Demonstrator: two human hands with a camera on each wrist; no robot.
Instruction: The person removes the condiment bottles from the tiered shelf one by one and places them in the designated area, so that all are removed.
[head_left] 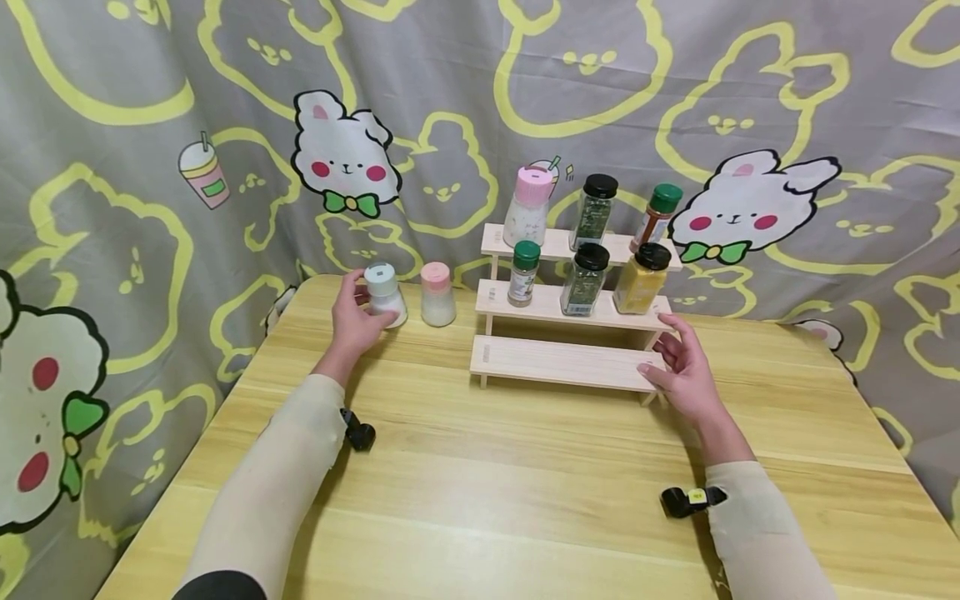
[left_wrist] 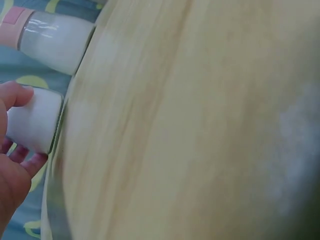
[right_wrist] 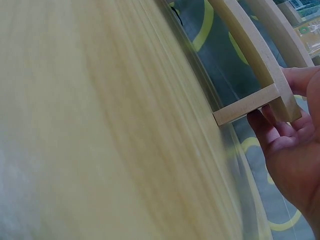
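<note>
At the table's back left, my left hand [head_left: 354,321] grips a seasoning jar [head_left: 382,282] with a pale green cap and white contents. The thumb lies across its near side and the fingers wrap its left side. In the left wrist view the jar [left_wrist: 36,119] stands at the table surface. My right hand [head_left: 692,377] holds the right end of a three-tier wooden spice rack [head_left: 562,364], its thumb on the lowest shelf. In the right wrist view, fingertips [right_wrist: 257,120] curl beneath that shelf's end, close to a leg. The lowest shelf is bare.
A pink-capped jar [head_left: 437,296] stands just right of the held one. Several spice bottles, including a green-capped bottle [head_left: 523,275] and a yellow-filled bottle [head_left: 641,282], occupy the upper two shelves. A patterned curtain [head_left: 450,67] hangs behind the table [head_left: 450,500].
</note>
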